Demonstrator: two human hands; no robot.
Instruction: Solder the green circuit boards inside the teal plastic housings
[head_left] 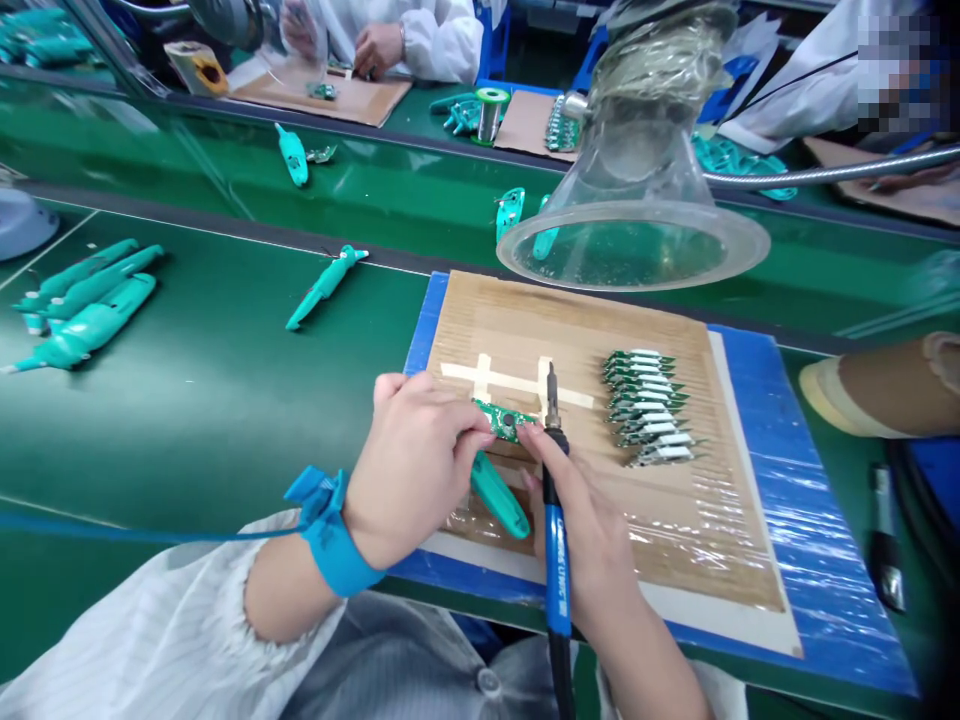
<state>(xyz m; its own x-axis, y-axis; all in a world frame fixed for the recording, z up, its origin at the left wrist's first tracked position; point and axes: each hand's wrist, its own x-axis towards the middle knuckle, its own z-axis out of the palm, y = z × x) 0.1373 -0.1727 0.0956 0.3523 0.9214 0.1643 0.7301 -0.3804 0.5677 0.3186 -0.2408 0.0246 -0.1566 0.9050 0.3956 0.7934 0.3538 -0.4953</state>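
Observation:
Between the thumb and fingers of my left hand [412, 465], closed, is the left end of a small green circuit board [507, 421]. A blue strap circles that wrist. My right hand [592, 535] is closed around a blue-handled soldering iron [556, 565], its tip pointing up and away from me. A fingertip of the same hand touches the board's right end. Just below the board, a teal plastic housing [501, 497] lies tilted between my hands; whether a finger touches it I cannot tell. Under everything is a cardboard sheet [570, 315] with strips of tape.
Right of my hands, several circuit boards [651, 405] stand in a row. A clear fume hood [637, 245] hangs over the cardboard's far edge. Teal housings [90, 300] lie on the left; one single housing [328, 287] lies nearer. A brown roll [885, 385] is at right. Across, a co-worker's hand [379, 48] works.

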